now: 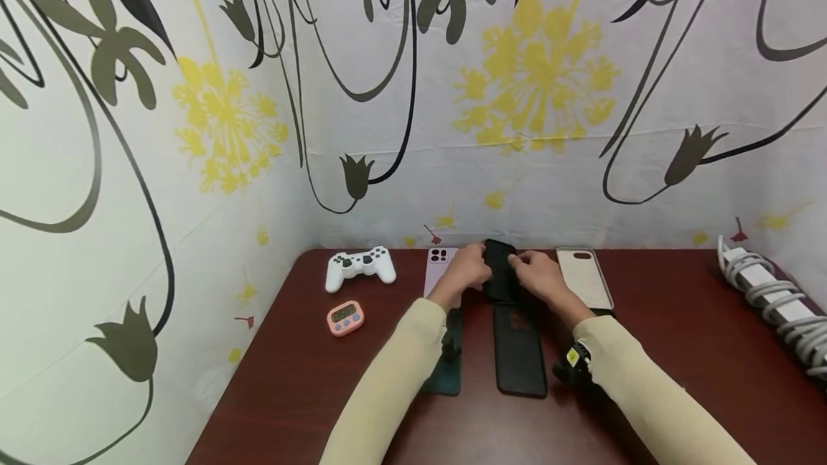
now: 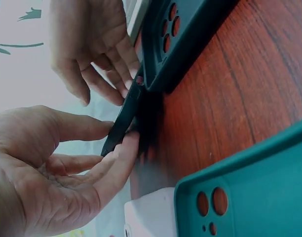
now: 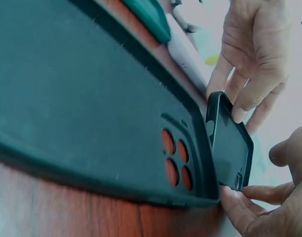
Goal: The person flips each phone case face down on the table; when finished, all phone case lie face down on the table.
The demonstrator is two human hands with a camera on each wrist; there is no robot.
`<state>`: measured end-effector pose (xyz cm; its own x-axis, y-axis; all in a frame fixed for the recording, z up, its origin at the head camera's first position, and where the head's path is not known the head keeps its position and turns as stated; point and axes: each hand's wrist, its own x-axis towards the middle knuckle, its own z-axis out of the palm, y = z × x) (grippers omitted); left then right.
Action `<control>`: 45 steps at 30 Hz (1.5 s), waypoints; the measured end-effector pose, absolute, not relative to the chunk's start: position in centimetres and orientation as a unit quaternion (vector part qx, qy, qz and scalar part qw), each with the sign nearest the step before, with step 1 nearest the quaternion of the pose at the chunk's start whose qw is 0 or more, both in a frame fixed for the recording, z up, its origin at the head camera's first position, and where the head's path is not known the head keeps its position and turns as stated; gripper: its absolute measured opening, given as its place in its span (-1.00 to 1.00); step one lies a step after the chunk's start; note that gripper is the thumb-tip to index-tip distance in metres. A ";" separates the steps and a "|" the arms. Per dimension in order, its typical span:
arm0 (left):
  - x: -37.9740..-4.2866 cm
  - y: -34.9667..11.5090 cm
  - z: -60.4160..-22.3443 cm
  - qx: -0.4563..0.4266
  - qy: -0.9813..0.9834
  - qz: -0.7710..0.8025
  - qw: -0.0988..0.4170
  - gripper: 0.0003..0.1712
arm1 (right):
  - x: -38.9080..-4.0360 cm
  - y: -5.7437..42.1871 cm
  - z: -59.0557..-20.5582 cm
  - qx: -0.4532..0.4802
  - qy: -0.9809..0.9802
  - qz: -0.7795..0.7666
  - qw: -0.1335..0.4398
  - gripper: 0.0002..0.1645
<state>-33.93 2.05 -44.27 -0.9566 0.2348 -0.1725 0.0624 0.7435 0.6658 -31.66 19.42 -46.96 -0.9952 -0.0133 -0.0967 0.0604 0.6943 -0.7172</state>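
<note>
Pale-yellow sleeves [image 1: 388, 386] are lying nearest, slanting forward across the worktop [image 1: 678, 329] to the two hands. Between those hands a black phone case [image 1: 500, 273] is standing tilted off the wood, its long axis running roughly away from the body, so that the left hand [image 1: 468, 269] is meeting one long side and the right hand [image 1: 541, 276] the other. Neither is lying nearer: both are touching the case. The left hand is pinching its edge, thumb on one face and fingers on the other; the right hand is resting loose fingertips at its own edge, the thumb standing apart in both wrist views.

Just on the body's side of the hands, a second black case [image 1: 520, 361] is lying flat, almost in line with the tilted one; whether their ends are touching, I cannot tell. A teal case [image 1: 446, 381] is lying below the left hand, partly under that forearm, and a lilac phone or case [image 1: 439, 262] is lying just beside the left hand. Beyond the right hand's outer side, a beige case [image 1: 584, 282] is lying flat.
</note>
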 end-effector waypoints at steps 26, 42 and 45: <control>-32.9 -0.8 -42.5 0.078 0.812 0.547 0.187 -0.16 | -32.2 16.7 -46.5 0.026 0.822 -0.553 0.134 -0.11; -32.5 0.6 -42.8 0.074 0.804 0.565 0.172 -0.16 | -32.6 17.9 -45.7 0.011 0.811 -0.570 0.134 -0.10; -32.4 0.9 -43.2 0.071 0.796 0.579 0.160 -0.18 | -32.5 18.1 -45.6 0.015 0.825 -0.557 0.101 -0.19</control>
